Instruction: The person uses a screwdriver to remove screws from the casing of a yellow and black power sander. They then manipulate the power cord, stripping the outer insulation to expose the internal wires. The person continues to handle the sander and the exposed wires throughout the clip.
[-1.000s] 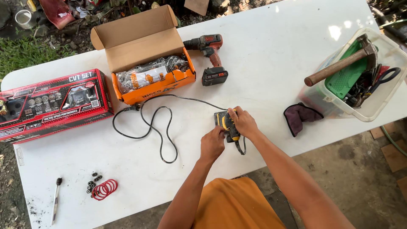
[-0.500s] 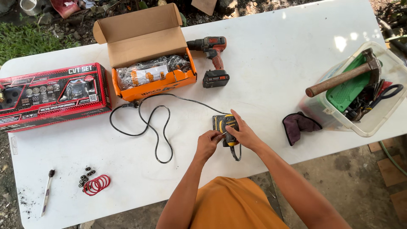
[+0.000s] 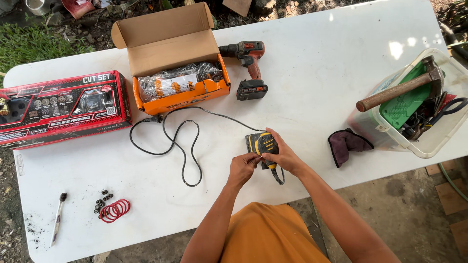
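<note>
Both hands are on the small yellow-and-black sander (image 3: 262, 145) near the table's (image 3: 312, 73) front edge: left hand (image 3: 242, 168) pinching its near side, right hand (image 3: 282, 157) wrapped over it. Its black cord (image 3: 180, 141) loops off toward 10 o'clock, up to the orange box (image 3: 180, 85). Cordless drill (image 3: 248, 68) at 12, dark cloth (image 3: 347, 143) at 3.

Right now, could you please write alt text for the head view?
Both hands, left hand and right hand, hold a small yellow-and-black corded power tool on a white table. Its black cord loops toward an open orange box beside a cordless drill.
</note>
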